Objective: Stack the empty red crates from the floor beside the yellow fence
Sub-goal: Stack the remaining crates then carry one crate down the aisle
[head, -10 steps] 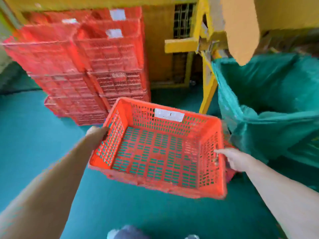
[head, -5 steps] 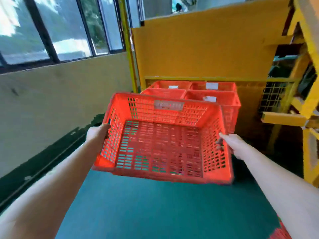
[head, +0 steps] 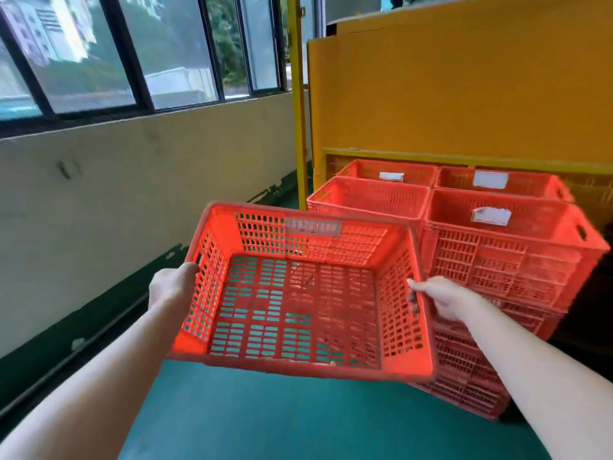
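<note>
I carry an empty red crate (head: 298, 293) in the air in front of me, held level at about chest height. My left hand (head: 172, 287) grips its left handle wall and my right hand (head: 441, 297) grips its right handle wall. Just beyond and to the right stand stacks of red crates (head: 497, 257), several columns side by side, with white labels inside their top crates. The stacks sit against the yellow fence (head: 464, 94). The carried crate's far right corner overlaps the nearest stack in view.
A cream wall (head: 116, 200) with a dark green base runs along the left under a row of windows (head: 132, 51). A yellow post (head: 298, 111) stands at the fence's left end. The green floor (head: 265, 419) stretches below the crate.
The crate has been lifted and carried closer to the stacks, and my view has risen from the floor. The stacks now appear larger, right behind the crate. Both hands keep their grip.
</note>
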